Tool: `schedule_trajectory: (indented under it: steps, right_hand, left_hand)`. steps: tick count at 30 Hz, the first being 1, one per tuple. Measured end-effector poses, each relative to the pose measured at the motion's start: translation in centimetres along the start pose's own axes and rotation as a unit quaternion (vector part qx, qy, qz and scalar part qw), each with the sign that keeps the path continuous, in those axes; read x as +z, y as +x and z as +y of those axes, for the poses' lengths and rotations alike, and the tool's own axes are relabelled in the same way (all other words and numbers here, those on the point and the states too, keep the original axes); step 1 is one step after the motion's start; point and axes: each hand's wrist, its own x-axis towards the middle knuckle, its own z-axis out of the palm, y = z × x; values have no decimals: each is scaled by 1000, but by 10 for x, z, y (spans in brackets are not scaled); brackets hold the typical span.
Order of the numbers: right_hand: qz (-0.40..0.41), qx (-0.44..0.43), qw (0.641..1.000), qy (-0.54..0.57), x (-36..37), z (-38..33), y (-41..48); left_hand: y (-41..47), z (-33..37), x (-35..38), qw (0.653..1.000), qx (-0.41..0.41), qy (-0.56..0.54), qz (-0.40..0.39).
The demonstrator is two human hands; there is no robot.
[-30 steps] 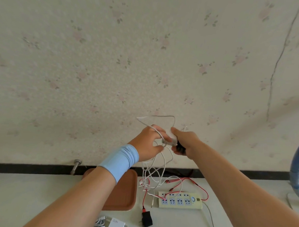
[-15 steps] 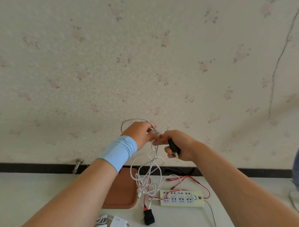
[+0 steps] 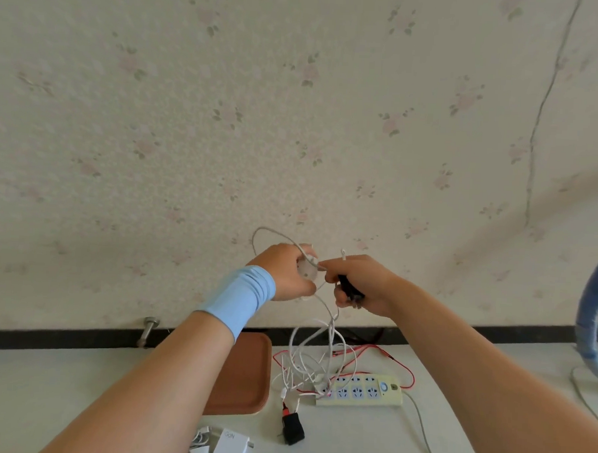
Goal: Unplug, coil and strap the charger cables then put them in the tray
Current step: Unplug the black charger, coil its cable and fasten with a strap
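Holding the white cable [image 3: 323, 344] high kept its tangle hanging free below the fingers. The left hand [image 3: 290, 272] had its fingers clamped on a small coil; right hand [image 3: 360, 283] fingers gripped a black plug [image 3: 349, 290]. The tray [image 3: 250, 375] waited underneath on the tabletop [image 3: 61, 380].

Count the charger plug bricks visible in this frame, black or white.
3 clearly seen: a black plug brick gripped in the right hand, another black plug brick lying on the white table, and a white GaN charger brick at the bottom edge. The left hand may hide another.
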Motion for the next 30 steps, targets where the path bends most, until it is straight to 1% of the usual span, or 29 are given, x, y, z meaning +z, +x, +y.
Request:
schedule_trajectory:
  steps: [2, 3, 5, 6, 7, 10, 11, 15, 16, 19, 21, 25, 30]
  right_hand:
    - [73, -19, 996, -54, -1, 2, 4]
    - [105, -27, 992, -57, -4, 3, 6]
    - [159, -39, 987, -8, -13, 1, 9]
    - [176, -47, 983, 17, -19, 0, 11]
    - [188, -54, 981, 20, -25, -1, 13]
    - [203, -57, 975, -68, -34, 2, 17]
    - [208, -57, 973, -81, -34, 3, 18]
    - [233, -77, 969, -35, -30, 6, 23]
    - [228, -77, 970, -37, -27, 7, 25]
    - [186, -60, 979, -62, -16, 16, 36]
    - [164, -49, 982, -82, -11, 23, 45]
    - [144, -37, 984, -102, -6, 31, 61]
    - [106, -12, 987, -124, 5, 43, 80]
  left_hand:
    - [-1, -4, -1, 993, -78, -13, -84]
    - [-1, -8, -1, 985, -113, -11, -127]
    - [-5, -17, -4, 966, -160, 23, -203]
    - [-7, -21, -5, 956, -172, 44, -233]
    - [-8, -24, -6, 951, -180, 59, -246]
    - [-1, -41, 1, 953, -186, 85, -222]
    - [3, -47, 6, 956, -183, 89, -211]
    - [15, -68, 38, 971, -160, 30, -173]
    - [18, -73, 49, 976, -150, 38, -156]
    - [25, -90, 84, 980, -120, 113, -111]
    - [32, -105, 109, 981, -114, 114, -111]
    - [44, -130, 149, 982, -135, 67, -113]
    - [65, -152, 185, 975, -149, 81, -142]
